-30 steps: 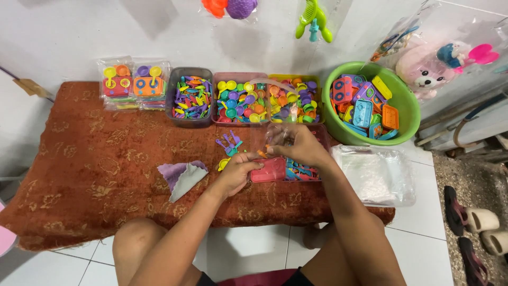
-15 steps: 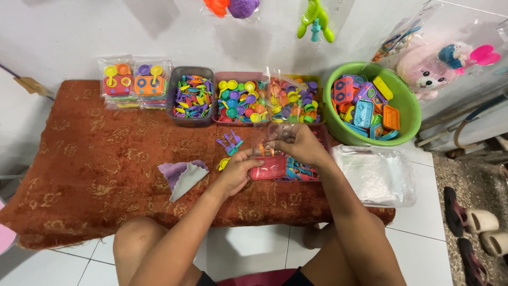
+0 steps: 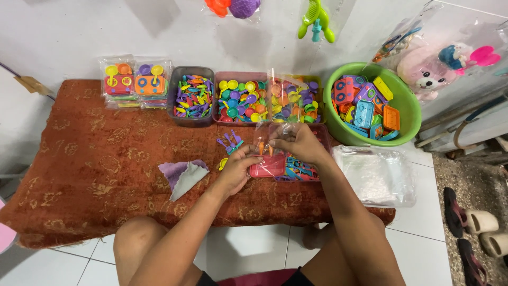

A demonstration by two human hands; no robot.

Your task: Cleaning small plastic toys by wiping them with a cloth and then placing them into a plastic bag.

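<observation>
Over a rust-red patterned table [image 3: 79,169], my left hand [image 3: 238,169] and my right hand [image 3: 296,140] hold a clear plastic bag [image 3: 275,106] upright between them. The left hand grips its lower part, where a red toy tray [image 3: 267,167] shows. The right hand pinches the bag higher up, close to small orange pieces [image 3: 264,148]. Purple toy pieces [image 3: 230,142] and a yellow piece [image 3: 223,164] lie just left of the left hand. Several blue and pink toy pieces [image 3: 299,169] lie under my right wrist.
Three bins of coloured toy pieces [image 3: 193,98] [image 3: 241,100] [image 3: 296,100] line the back edge. Packed toy sets [image 3: 135,82] lean at back left. A green tub [image 3: 407,111] holds toy stoves. A stack of clear bags [image 3: 373,175] lies right. A purple cloth [image 3: 185,175] lies left.
The bag has been raised more upright between my hands. My hands stay in nearly the same place.
</observation>
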